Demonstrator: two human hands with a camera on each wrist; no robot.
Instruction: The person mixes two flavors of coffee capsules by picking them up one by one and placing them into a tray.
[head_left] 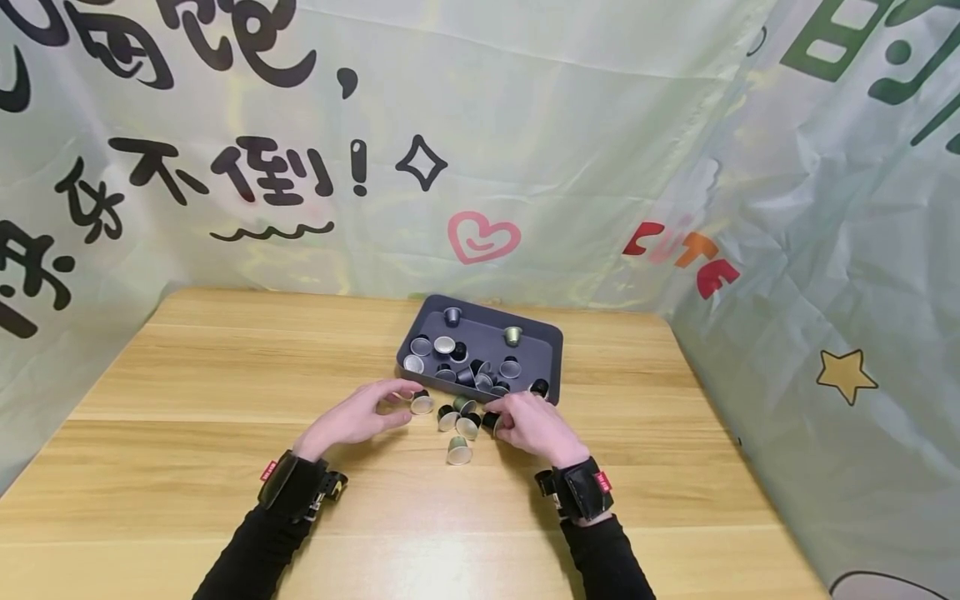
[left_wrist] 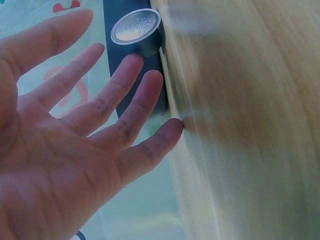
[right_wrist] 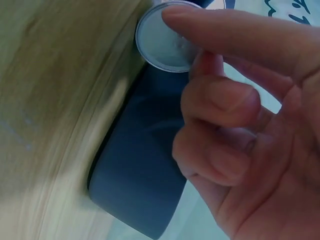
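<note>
My left hand has its fingers spread, fingertips right beside a black coffee capsule whose silver lid faces me. In the left wrist view that capsule shows beyond the fingertips. A black coffee capsule is pinched by my right hand; the right wrist view has the thumb across the foil lid and the other fingers curled behind. Between the hands lie several capsules, black and green, with a pale green capsule nearest me.
A dark grey tray stands just beyond the hands, holding several capsules, among them a gold-green capsule and a dark capsule. Beneath is a wooden table, with a printed cloth hanging behind it.
</note>
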